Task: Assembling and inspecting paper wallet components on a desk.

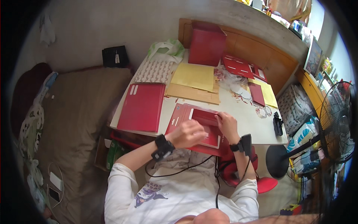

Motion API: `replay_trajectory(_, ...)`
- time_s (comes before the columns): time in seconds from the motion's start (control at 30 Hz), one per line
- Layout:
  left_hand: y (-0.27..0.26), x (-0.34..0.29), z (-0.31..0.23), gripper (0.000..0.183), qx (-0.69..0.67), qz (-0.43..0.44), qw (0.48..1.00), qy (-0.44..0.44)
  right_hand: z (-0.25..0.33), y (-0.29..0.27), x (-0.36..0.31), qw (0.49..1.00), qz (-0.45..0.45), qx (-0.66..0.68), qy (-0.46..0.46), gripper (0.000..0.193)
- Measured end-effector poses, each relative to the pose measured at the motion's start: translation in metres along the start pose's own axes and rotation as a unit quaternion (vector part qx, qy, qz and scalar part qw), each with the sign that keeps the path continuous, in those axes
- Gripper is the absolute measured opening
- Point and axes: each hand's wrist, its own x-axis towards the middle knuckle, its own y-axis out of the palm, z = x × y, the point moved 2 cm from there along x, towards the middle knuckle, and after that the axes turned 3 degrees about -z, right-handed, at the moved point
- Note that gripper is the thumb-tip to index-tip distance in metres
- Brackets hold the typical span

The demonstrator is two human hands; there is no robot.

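1. Head view (only view): red panel [182, 116] lies on table [244, 118] at near edge, right in front of person; pale-edged rect. window in it, part covered by hands.
2. L hand [188, 133]: over window area, fingers curled in; can't tell if it's holding anything, fingertips too blurry.
3. R hand [226, 122]: at panel's far-right part, thumb + fingers closed, looks like a pinch on the edge there.
4. Handling (judgement): panel prob. coated card, so light, fairly stiff, bends/creases if pushed mid-span. Surface looks smooth, maybe a bit slippery. Weakest prob. the narrow strips round window. Best hold: outer L + R edges, flat fingers, no squeezing at window.
5. Nearby: red stack [141, 107] left of panel, flat, prob. heavier as a pile; yellow sheets [192, 75] on brown board [191, 94] beyond panel, look thin + light; tall red box [207, 44] upright at back; crumpled clear plastic [235, 83] right of sheets, soft.
6. Labels/writing: small round pale mark near panel's far-left corner, no detail. Tiny pale print by its right edge, too small to read. Two short white bars on red stack, no legible text. Patterned sheet [154, 71] has repeated dark marks, unreadable. Shirt [175, 186] has purple lettering + cartoon figure, partly creased.
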Motion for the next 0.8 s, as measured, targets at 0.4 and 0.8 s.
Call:
replay_trajectory(0.4, 0.032, -0.039, -0.048, 0.034, 0.104, 0.123, 0.985, 0.066, -0.017, -0.010, -0.020, 0.994, -0.023, -0.102, 0.034, 0.031)
replay_trajectory(0.8, 0.051, -0.025, -0.045, 0.036, 0.060, 0.106, 0.990, -0.065, -0.008, -0.060, -0.098, 0.987, 0.051, 0.088, 0.125, 0.028)
